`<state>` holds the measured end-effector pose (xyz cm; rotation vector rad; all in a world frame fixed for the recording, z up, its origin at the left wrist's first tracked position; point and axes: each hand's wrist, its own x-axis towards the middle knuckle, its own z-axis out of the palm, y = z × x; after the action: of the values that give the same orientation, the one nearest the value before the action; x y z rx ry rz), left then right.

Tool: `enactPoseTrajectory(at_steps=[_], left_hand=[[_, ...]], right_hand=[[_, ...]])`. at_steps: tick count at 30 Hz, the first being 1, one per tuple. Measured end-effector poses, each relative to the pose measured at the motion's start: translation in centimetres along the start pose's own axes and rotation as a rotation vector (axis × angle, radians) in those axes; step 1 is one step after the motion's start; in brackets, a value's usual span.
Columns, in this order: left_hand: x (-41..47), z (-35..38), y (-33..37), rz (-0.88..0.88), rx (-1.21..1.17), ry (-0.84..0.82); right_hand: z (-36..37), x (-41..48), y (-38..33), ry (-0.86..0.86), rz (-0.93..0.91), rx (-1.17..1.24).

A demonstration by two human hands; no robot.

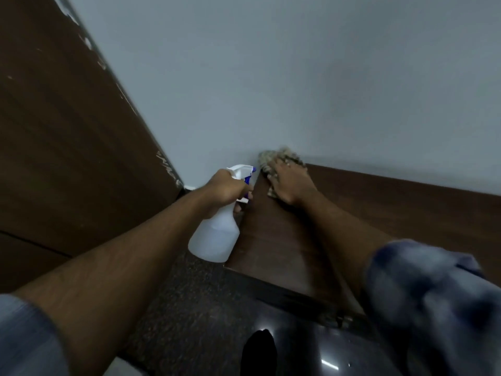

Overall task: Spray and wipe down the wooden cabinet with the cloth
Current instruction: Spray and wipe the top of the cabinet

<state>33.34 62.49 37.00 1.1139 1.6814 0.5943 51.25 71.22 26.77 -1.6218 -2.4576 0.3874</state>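
Note:
The dark wooden cabinet (379,213) runs along the wall on the right, and I look down on its top. My right hand (291,183) lies flat on a beige patterned cloth (273,158), pressing it onto the cabinet's far left corner by the wall. My left hand (226,189) grips the neck of a white spray bottle (217,237) with a blue nozzle, held just left of the cabinet's left edge, nozzle toward the cloth. Most of the cloth is hidden under my right hand.
A tall dark wooden panel (67,131) with a chipped edge stands to the left, leaving a narrow gap of dark speckled floor (189,308). The pale wall (298,77) rises behind the cabinet. A glossy dark surface (311,354) lies below the cabinet front.

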Motion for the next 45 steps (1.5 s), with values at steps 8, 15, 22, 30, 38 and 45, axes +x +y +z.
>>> enactPoseTrajectory(at_steps=[8, 15, 22, 30, 38, 45], left_hand=[[-7.9, -0.8, -4.3, -0.039, 0.052, -0.055], [-16.3, -0.1, -9.7, -0.143, 0.072, -0.021], [-19.8, 0.7, -10.1, -0.071, 0.043, -0.028], [-19.1, 4.3, -4.9, 0.096, 0.172, -0.135], [-19.8, 11.5, -2.5, 0.145, 0.194, -0.248], [-22.5, 21.7, -2.7, 0.083, 0.129, -0.378]], right_hand=[[1.6, -16.8, -8.3, -0.032, -0.208, 0.076], [0.4, -21.8, -3.0, 0.060, 0.403, 0.036], [0.5, -25.6, -7.5, -0.119, -0.115, 0.001], [-0.9, -24.3, -6.7, -0.164, 0.205, -0.012], [-1.9, -35.6, 3.1, 0.052, 0.461, -0.021], [-4.9, -44.1, 12.7, 0.177, 0.723, -0.015]])
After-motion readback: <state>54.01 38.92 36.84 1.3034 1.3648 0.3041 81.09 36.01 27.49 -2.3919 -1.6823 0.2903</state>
